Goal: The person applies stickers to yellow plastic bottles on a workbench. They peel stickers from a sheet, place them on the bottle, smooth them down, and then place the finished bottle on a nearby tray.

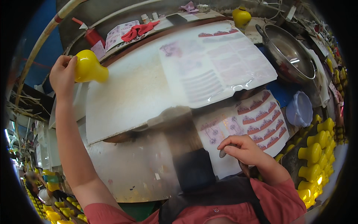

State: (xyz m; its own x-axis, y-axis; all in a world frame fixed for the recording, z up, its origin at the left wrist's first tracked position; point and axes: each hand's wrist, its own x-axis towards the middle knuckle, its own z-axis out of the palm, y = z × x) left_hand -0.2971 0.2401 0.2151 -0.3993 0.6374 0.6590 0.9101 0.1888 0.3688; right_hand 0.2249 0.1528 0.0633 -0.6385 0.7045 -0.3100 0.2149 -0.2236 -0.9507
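Observation:
At the far left my left hand [64, 74] grips a glossy yellow vase [88, 66] by one end. The vase lies tilted on its side, its narrower end pointing right over the white work board [126, 93]. My right hand [246, 150] is closed near my body, around a tool with a dark grey rounded tip [222, 153]. A brown part shows below the fingers; the tool's exact kind cannot be made out. Beneath that hand lies a sheet of printed decals [257, 121] with purple flowers and red-brown curved borders.
Wet decal sheets under clear film [212, 71] cover the board's right half. Around it are a metal basin [289, 52], a lilac bucket [299, 108], a red cloth [138, 31] and another yellow vase [241, 18]. Several yellow vases [317, 153] crowd the right side. A person [35, 184] is at lower left.

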